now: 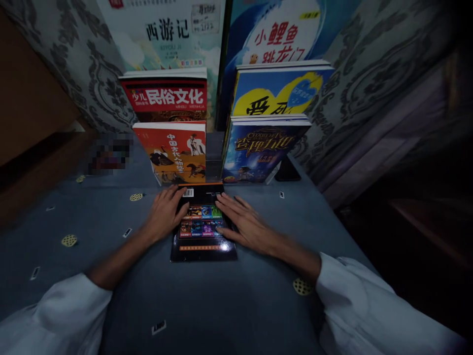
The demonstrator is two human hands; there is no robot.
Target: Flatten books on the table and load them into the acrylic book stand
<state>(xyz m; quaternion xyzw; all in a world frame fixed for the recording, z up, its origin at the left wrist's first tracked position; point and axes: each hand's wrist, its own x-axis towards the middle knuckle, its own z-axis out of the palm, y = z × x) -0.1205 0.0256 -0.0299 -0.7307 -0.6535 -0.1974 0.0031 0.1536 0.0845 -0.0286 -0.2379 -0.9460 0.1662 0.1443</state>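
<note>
A black book (205, 252) with a barcode and two rows of small coloured pictures lies flat on the grey-blue tablecloth (199, 305). My left hand (168, 213) rests over its left edge, fingers stretched out. On the right edge lies my right hand (246, 224), its fingers also extended flat on the cover. Just beyond stand an orange book (177, 153) on the left and a dark blue book (262, 153) on the right, both upright.
Behind stand a red book (166, 96) and a blue-and-yellow book (281, 91). Larger books, one pale green (166, 32) and one blue (281, 29), rise at the back. A dark phone-like object (288, 170) lies right of the stacks. Patterned fabric (343, 64) surrounds the back.
</note>
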